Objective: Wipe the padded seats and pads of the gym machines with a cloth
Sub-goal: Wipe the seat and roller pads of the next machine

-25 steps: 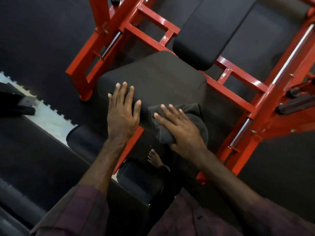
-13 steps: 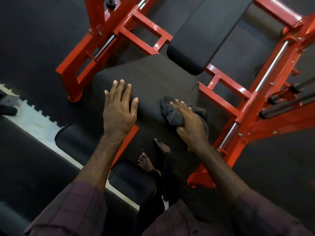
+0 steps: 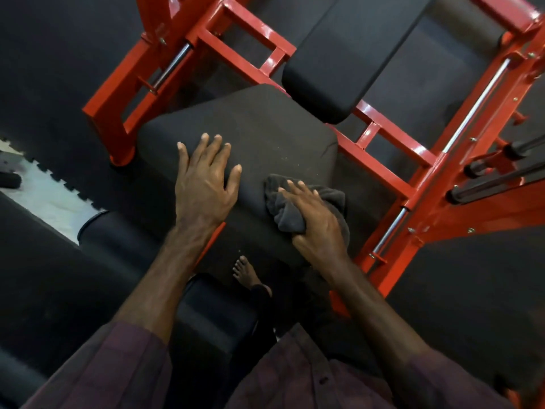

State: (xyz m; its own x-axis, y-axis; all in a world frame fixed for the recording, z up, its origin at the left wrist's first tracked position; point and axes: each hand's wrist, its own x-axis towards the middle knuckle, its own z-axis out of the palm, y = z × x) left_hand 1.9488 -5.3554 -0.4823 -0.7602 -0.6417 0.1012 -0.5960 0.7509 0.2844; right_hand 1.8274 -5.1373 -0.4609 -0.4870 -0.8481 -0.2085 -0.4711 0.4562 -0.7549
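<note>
A black padded seat sits in a red steel machine frame. My left hand rests flat on the seat's near left part, fingers straight and spread. My right hand grips a bunched dark grey cloth and presses it on the seat's near right edge. A long black back pad slopes away above the seat.
Black roller pads lie low at the left and under my arms. Chrome rods and black handles stand at the right. My bare foot is on the dark rubber floor. A pale floor strip shows at left.
My right hand has slid the cloth along the seat's near right edge, first up onto the seat, then back toward the edge. The left hand has stayed flat on the seat.
</note>
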